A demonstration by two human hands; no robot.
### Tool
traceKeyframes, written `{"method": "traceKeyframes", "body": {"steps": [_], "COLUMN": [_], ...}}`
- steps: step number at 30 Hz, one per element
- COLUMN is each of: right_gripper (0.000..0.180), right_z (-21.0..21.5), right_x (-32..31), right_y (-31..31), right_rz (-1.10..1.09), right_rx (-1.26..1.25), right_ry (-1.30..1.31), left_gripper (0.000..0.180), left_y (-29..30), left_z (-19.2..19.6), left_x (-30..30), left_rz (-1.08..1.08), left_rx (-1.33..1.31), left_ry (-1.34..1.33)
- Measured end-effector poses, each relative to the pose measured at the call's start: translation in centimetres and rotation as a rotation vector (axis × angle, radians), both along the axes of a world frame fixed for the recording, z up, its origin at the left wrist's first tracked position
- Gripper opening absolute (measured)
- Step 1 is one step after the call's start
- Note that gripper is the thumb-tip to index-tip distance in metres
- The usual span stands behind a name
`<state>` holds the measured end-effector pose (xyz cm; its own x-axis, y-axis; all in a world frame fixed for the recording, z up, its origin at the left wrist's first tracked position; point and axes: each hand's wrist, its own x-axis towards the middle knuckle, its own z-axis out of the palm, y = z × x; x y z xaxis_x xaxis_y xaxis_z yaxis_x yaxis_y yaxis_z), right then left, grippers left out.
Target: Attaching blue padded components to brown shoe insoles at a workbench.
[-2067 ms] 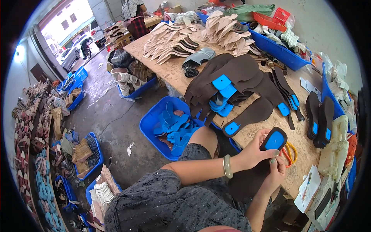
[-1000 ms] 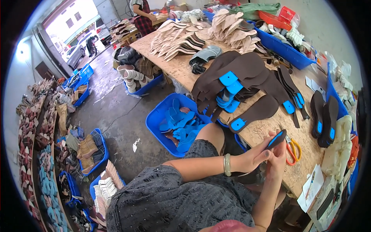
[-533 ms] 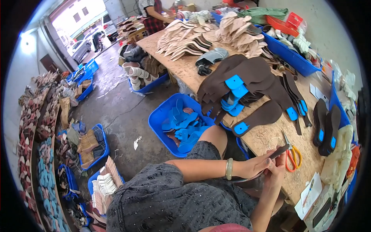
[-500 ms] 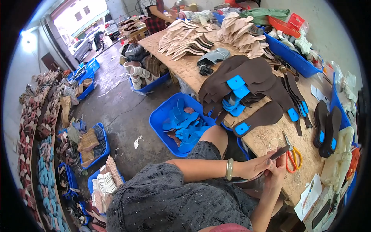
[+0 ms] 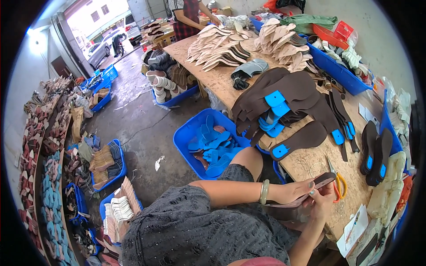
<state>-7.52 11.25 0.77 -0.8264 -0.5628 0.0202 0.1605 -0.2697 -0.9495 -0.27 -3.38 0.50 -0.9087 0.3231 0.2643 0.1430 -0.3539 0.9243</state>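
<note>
The left hand point(image 5: 289, 192) and right hand point(image 5: 323, 200) sit close together, fingers point(image 5: 305, 186) bent, left forearm point(image 5: 230, 193) level, right forearm point(image 5: 307, 238) slanting.

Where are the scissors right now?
In the head view, the scissors lie right of centre on the wooden table, just beyond the right hand and beside the held dark sole, blades pointing away.

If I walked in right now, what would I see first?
Probably the dark brown soles with blue patches, heaped on the wooden table. Then the blue tub of mostly blue pieces on the floor to its left, and the scissors with yellow and orange handles by the right hand.
</note>
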Motion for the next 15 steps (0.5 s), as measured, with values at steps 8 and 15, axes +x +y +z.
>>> {"method": "traceKeyframes", "body": {"steps": [8, 15], "right_gripper": [0.054, 0.043], "right_z": [1.4, 3.0], "right_x": [0.3, -1.7], "right_y": [-0.4, -0.7], "right_rz": [-0.084, -0.320], "right_rx": [-0.078, -0.148], "right_ry": [0.053, 0.078], "left_gripper": [0.069, 0.045], "left_y": [-0.3, -3.5], "left_z": [1.9, 2.9], "left_x": [-0.5, -2.3], "left_rz": [-0.016, -0.070], "left_rx": [-0.076, -0.090], "left_ry": [-0.149, -0.215]}}
